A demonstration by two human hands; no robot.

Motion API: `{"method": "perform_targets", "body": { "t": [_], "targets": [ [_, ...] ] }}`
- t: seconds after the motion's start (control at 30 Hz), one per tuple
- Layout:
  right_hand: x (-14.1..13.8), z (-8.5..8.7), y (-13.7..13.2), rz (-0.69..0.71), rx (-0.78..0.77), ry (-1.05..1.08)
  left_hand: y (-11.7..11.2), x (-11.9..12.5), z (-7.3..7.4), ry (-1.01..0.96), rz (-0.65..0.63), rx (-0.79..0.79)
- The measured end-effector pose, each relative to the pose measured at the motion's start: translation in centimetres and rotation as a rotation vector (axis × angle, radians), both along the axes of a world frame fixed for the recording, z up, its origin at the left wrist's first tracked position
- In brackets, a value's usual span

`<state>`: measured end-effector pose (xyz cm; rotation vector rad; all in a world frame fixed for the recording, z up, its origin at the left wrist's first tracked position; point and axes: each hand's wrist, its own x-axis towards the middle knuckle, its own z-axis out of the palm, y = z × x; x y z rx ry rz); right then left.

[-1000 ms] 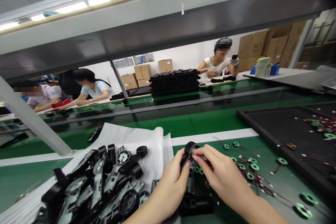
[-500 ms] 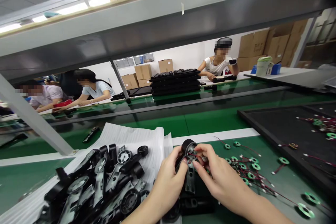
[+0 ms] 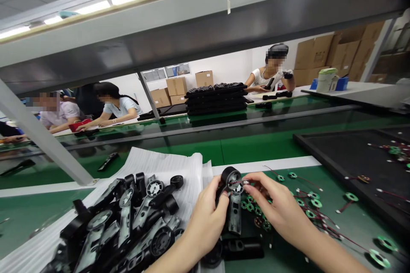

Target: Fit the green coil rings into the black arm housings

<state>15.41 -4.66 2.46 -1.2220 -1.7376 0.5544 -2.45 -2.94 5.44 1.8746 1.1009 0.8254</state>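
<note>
My left hand [image 3: 208,222] grips a black plastic arm part with a metal plate [image 3: 235,207], holding it upright with its round hub towards me. My right hand [image 3: 278,204] pinches a small wired part [image 3: 245,182] at that hub. Beneath my hands lie several small green wired rings [image 3: 250,207] and a black part [image 3: 243,249]. To the left, a heap of similar black-and-metal arm parts [image 3: 124,222] rests on a white foam sheet [image 3: 169,166]. More green rings with red wires [image 3: 309,202] are scattered to my right.
A black tray [image 3: 336,153] with more wired rings stands at the right. Overhead, a grey shelf beam [image 3: 160,25] crosses the view. Beyond a green conveyor belt [image 3: 192,153], several co-workers [image 3: 112,108] sit at a bench near stacked black parts [image 3: 216,99] and cardboard boxes [image 3: 329,55].
My right fingertips have shifted towards the hub's face, and the red wire there is less visible. The arm part stands more upright, and the whole view has tilted slightly.
</note>
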Motion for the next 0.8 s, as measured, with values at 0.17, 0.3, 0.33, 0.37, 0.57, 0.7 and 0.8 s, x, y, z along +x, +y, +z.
{"method": "perform_targets", "body": {
  "t": [0.17, 0.3, 0.33, 0.37, 0.57, 0.7, 0.8],
  "targets": [
    [-0.2, 0.3, -0.1, 0.063, -0.125, 0.118, 0.0, 0.1, 0.0, -0.016, -0.032, -0.028],
    [-0.3, 0.5, -0.4, 0.086, -0.122, 0.055, 0.0, 0.1, -0.1, -0.032, -0.010, -0.057],
    [-0.3, 0.6, -0.4, 0.089, -0.115, 0.029, 0.0, 0.1, -0.1, -0.037, -0.013, -0.059],
    [-0.3, 0.7, -0.4, 0.091, -0.110, 0.015, 0.0, 0.1, -0.2, -0.041, -0.022, -0.060],
    [-0.5, 0.4, -0.1, 0.066, -0.148, 0.110, 0.0, 0.1, -0.4, -0.060, -0.112, -0.055],
    [-0.4, -0.3, 0.3, -0.029, -0.211, 0.232, -0.1, 0.2, -0.1, -0.059, -0.127, -0.052],
    [-0.2, -0.5, 0.5, 0.065, -0.257, 0.337, -0.3, 0.3, 0.2, -0.021, -0.162, -0.030]
  ]
}}
